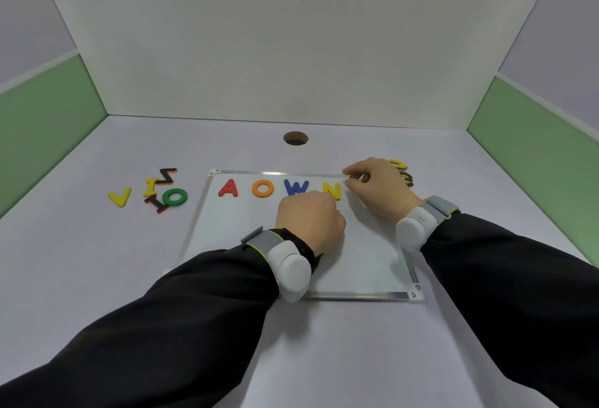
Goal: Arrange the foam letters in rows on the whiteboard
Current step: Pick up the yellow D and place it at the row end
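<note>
- Head view: whiteboard (246,229) lies flat, long axis left-right; along its far edge an upright row: red A (229,188), orange O (263,188), blue W (296,186), yellow N (332,189)
- Left hand (309,218) curled at the N; what it grips I cannot tell
- Right hand (376,185) fingers loosely bent at the board's far right corner

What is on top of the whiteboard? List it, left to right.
On the whiteboard lies one row: red A, orange O, blue W, yellow N. The left hand covers the W's lower edge, and the right hand hides the top right corner.
</note>
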`<move>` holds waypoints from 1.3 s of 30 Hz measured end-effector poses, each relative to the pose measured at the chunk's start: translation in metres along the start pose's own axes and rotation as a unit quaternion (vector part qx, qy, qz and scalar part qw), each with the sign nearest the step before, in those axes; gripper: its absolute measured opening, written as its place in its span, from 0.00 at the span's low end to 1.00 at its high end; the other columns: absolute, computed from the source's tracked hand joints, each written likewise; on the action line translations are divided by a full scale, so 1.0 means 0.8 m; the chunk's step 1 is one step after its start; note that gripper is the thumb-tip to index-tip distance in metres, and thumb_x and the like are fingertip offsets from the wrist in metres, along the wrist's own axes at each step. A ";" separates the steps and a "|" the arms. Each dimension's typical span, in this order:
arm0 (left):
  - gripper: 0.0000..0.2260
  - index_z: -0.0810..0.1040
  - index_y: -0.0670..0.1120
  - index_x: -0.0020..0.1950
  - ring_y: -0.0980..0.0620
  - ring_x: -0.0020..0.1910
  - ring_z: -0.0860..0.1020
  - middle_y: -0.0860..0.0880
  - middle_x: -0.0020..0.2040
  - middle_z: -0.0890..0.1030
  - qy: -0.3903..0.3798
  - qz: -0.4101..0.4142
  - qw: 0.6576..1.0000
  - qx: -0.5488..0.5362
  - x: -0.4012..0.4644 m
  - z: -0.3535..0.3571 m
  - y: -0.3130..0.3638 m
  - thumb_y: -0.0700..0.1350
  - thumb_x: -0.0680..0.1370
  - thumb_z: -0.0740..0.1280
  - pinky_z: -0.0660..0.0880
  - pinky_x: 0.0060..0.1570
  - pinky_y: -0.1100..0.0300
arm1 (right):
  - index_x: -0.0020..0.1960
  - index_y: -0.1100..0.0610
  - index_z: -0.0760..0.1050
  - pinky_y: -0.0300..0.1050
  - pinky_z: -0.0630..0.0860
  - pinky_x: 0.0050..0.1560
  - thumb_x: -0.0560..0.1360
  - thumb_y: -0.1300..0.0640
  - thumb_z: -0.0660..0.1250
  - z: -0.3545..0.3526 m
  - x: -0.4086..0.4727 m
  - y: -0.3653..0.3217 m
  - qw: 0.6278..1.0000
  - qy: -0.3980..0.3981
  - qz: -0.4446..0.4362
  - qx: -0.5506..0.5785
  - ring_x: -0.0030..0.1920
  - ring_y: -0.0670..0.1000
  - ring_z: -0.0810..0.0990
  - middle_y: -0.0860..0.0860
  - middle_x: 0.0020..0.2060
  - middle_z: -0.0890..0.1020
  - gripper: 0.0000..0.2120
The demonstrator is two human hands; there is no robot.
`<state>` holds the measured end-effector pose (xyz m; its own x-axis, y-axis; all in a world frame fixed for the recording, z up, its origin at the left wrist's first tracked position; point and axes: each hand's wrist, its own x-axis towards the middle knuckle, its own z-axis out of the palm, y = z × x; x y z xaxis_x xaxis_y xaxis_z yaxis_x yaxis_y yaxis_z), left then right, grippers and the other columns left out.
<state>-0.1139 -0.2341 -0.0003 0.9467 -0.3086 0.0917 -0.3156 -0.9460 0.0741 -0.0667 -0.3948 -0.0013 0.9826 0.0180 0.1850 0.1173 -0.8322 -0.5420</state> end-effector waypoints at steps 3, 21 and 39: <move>0.09 0.71 0.45 0.43 0.47 0.35 0.71 0.50 0.34 0.69 0.016 0.003 1.000 -0.017 0.016 -0.007 0.006 0.47 0.80 0.57 0.60 0.32 0.59 | 0.57 0.54 0.83 0.42 0.75 0.53 0.76 0.60 0.64 -0.011 0.005 0.016 0.999 0.033 0.026 -0.016 0.48 0.48 0.77 0.48 0.48 0.83 0.13; 0.15 0.79 0.48 0.59 0.45 0.59 0.71 0.46 0.60 0.74 0.030 0.049 0.998 -0.024 0.165 0.011 0.091 0.51 0.79 0.59 0.65 0.54 0.53 | 0.68 0.46 0.74 0.48 0.60 0.61 0.77 0.56 0.59 -0.029 0.052 0.114 0.987 0.054 0.144 -0.035 0.70 0.59 0.64 0.54 0.65 0.76 0.21; 0.16 0.78 0.53 0.60 0.45 0.61 0.65 0.48 0.58 0.74 -0.027 0.058 0.998 0.003 0.181 0.021 0.111 0.49 0.78 0.55 0.60 0.55 0.49 | 0.57 0.55 0.82 0.43 0.68 0.50 0.75 0.60 0.67 -0.045 0.052 0.118 0.990 0.110 0.081 0.022 0.50 0.55 0.75 0.49 0.46 0.77 0.12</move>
<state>-0.0038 -0.3642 0.0030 0.9060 -0.4209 0.0451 -0.4230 -0.9041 0.0599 -0.0198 -0.4923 -0.0153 0.9346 -0.2387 0.2636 -0.0285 -0.7892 -0.6135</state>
